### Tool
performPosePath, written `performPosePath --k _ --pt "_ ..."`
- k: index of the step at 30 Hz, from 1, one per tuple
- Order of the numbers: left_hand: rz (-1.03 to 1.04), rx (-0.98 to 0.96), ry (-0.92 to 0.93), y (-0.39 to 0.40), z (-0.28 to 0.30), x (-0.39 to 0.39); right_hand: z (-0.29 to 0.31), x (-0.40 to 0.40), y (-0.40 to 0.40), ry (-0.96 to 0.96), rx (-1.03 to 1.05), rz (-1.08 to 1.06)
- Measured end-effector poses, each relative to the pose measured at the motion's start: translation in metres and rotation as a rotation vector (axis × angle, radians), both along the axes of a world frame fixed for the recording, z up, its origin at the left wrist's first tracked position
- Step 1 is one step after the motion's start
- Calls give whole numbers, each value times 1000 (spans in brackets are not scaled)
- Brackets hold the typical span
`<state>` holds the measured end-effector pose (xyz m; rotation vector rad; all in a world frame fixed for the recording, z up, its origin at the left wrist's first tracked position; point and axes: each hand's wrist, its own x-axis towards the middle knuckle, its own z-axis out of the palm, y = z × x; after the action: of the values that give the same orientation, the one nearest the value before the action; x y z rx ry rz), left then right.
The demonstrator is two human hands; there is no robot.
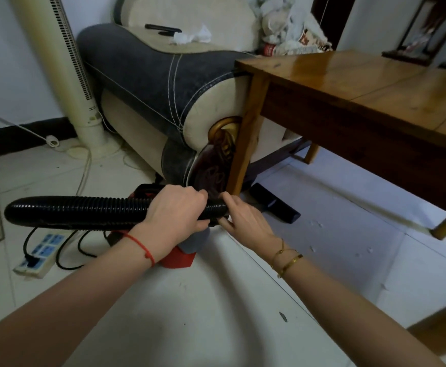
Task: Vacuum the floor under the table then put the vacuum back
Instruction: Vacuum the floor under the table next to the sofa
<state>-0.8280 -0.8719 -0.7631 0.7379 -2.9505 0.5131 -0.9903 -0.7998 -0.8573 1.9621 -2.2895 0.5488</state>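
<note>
A black ribbed vacuum hose runs level across the middle, looping back at its left end. My left hand grips the hose from above near its right end. My right hand holds the hose's end, thumb on top and fingers underneath. The red and grey vacuum body stands on the floor under my left wrist, mostly hidden. A black floor nozzle lies on the tiles just beyond my right hand, beside the leg of the wooden table. Small white scraps lie on the floor under the table.
A grey and cream sofa stands behind the table leg. A cream tower fan stands at the left by the wall. A white power strip with a black cord plugged in lies on the tiles at lower left.
</note>
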Motion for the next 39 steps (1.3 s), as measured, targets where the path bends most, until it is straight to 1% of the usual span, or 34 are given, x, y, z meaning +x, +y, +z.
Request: performPosePath --k 4,11,17,25,28,31,36,39 --pt "16 35 28 -1 -6 -14 -4 -11 -3 -73 -11 -22" --pt "-8 82 46 -2 -28 -64 -22 -63 -5 -117 38 -57" --pt "-32 131 76 -17 -45 -117 -32 -119 -15 -112 54 -49" --pt "34 221 112 -45 -75 -181 -50 -194 -42 -99 90 32" --pt "43 199 113 -54 -82 -203 -57 -217 -51 -120 79 48" --pt "59 174 96 -60 -87 -224 -65 -240 -61 -94 75 31" --pt "67 193 79 -69 -93 -257 -69 -275 -76 -31 127 -6" --pt "80 205 81 -73 -95 -270 -69 -288 -81 -42 128 8"
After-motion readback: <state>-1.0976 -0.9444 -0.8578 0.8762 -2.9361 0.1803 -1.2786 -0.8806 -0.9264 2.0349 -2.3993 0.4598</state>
